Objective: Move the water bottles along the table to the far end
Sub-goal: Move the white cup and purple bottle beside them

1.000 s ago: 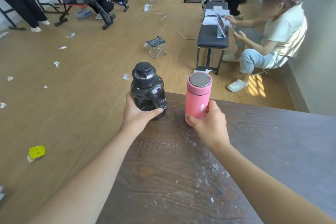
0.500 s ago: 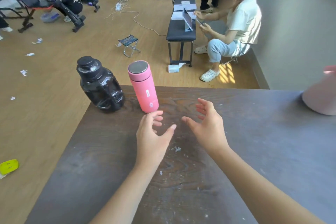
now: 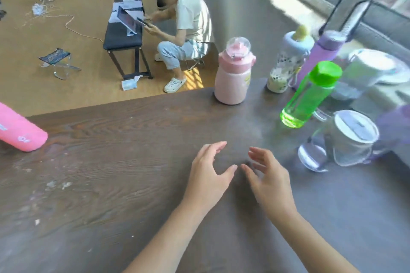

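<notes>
— What's changed on your end?

— Both my hands have let go of the bottles I set down a second ago. My left hand (image 3: 207, 175) and right hand (image 3: 269, 178) hover open and empty over the surface (image 3: 111, 184).

— And the containers?

— Nearest is the lidded clear jug (image 3: 339, 141), contents unclear. Beyond it stand the green bottle (image 3: 310, 95), seemingly empty, then the pale pink bottle (image 3: 233, 77). They look next.

Matt wood-grain table (image 3: 111, 173); glossy translucent plastic green bottle (image 3: 308, 97).
</notes>
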The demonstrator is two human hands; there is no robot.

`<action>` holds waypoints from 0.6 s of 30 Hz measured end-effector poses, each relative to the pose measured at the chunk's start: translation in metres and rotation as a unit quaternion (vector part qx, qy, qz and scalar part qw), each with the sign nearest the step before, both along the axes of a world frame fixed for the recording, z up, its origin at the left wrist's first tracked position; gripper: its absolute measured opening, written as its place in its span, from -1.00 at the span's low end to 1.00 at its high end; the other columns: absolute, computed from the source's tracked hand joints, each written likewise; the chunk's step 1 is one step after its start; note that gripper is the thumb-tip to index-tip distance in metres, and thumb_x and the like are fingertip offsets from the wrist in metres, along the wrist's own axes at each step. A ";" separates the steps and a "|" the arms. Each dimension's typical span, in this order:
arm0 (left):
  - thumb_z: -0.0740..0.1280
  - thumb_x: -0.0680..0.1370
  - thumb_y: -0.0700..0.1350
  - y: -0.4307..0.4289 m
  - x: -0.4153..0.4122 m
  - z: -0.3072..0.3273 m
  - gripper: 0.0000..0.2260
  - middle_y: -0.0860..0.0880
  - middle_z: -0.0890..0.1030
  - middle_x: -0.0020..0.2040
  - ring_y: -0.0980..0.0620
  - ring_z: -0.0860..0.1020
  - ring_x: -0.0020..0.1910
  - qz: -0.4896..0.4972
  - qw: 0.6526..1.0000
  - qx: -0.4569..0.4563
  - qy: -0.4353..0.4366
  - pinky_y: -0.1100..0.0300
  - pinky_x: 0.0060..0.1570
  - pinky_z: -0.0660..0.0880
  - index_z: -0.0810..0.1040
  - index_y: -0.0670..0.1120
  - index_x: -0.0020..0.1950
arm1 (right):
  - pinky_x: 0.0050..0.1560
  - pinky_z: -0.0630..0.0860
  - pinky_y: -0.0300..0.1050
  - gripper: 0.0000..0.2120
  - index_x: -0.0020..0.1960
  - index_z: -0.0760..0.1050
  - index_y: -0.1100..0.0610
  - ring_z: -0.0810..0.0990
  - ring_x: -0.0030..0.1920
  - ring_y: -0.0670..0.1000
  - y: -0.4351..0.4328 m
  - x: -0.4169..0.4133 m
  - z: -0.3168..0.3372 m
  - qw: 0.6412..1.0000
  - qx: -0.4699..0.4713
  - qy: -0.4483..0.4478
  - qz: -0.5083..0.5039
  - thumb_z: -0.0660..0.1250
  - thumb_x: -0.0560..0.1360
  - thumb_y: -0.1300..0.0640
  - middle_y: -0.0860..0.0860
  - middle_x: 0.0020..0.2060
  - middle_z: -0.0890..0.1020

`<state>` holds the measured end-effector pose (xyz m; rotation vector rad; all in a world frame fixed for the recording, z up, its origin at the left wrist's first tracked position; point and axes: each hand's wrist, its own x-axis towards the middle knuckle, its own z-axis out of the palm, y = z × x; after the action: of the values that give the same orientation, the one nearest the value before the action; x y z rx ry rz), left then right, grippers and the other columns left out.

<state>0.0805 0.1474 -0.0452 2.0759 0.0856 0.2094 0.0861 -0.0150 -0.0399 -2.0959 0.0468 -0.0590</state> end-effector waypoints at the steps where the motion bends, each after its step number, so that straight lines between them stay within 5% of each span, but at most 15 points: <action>1: 0.60 0.47 -0.17 -0.024 0.003 0.000 -0.48 0.04 0.64 0.28 0.13 0.60 0.30 -0.021 1.000 0.000 0.005 0.09 0.34 0.53 0.62 -0.07 0.43 | -0.02 0.46 -0.54 -0.64 0.26 0.58 0.10 0.68 0.04 -0.26 -0.025 -0.003 0.000 1.000 -0.006 0.002 -0.015 0.52 0.50 0.28 -0.01 0.14 0.69; 5: 0.59 0.48 -0.13 -0.107 0.016 0.000 -0.44 0.04 0.63 0.29 0.07 0.60 0.29 -0.084 0.996 0.001 0.017 0.06 0.33 0.53 0.59 -0.04 0.47 | -0.10 0.44 -0.53 -0.74 0.16 0.64 0.09 0.61 -0.08 -0.37 -0.112 -0.017 -0.001 0.995 -0.056 0.002 -0.077 0.53 0.50 0.25 -0.05 0.00 0.70; 8: 0.62 0.43 -0.07 -0.154 0.023 0.001 -0.34 0.04 0.59 0.36 0.09 0.56 0.35 -0.104 0.994 0.009 0.026 0.11 0.38 0.49 0.53 -0.03 0.51 | -0.13 0.42 -0.49 -0.80 0.05 0.65 0.07 0.64 -0.14 -0.21 -0.161 -0.025 -0.002 0.988 -0.083 0.003 -0.133 0.51 0.49 0.29 -0.02 -0.09 0.70; 11: 0.68 0.34 -0.05 -0.187 0.028 0.000 -0.27 0.02 0.58 0.32 0.03 0.57 0.35 -0.079 0.996 0.002 0.033 0.07 0.36 0.51 0.51 0.01 0.48 | -0.11 0.40 -0.22 -0.85 0.05 0.65 0.14 0.61 -0.17 -0.05 -0.201 -0.018 -0.004 0.972 -0.101 0.004 -0.212 0.49 0.50 0.25 0.00 -0.15 0.67; 18: 0.74 0.26 -0.10 -0.221 0.045 -0.005 -0.29 -0.07 0.67 0.26 -0.13 0.65 0.29 0.020 1.000 0.009 0.023 0.13 0.16 0.52 0.56 -0.13 0.35 | -0.05 0.49 -0.06 -0.45 0.22 0.52 0.19 0.59 -0.04 0.02 -0.246 0.038 0.002 0.976 -0.076 0.017 -0.203 0.63 0.37 -0.03 -0.02 -0.02 0.62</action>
<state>0.1256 -0.0739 -0.0498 2.0986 0.1528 0.1874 0.1243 -0.2609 -0.0376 -2.2105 0.5048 -0.2799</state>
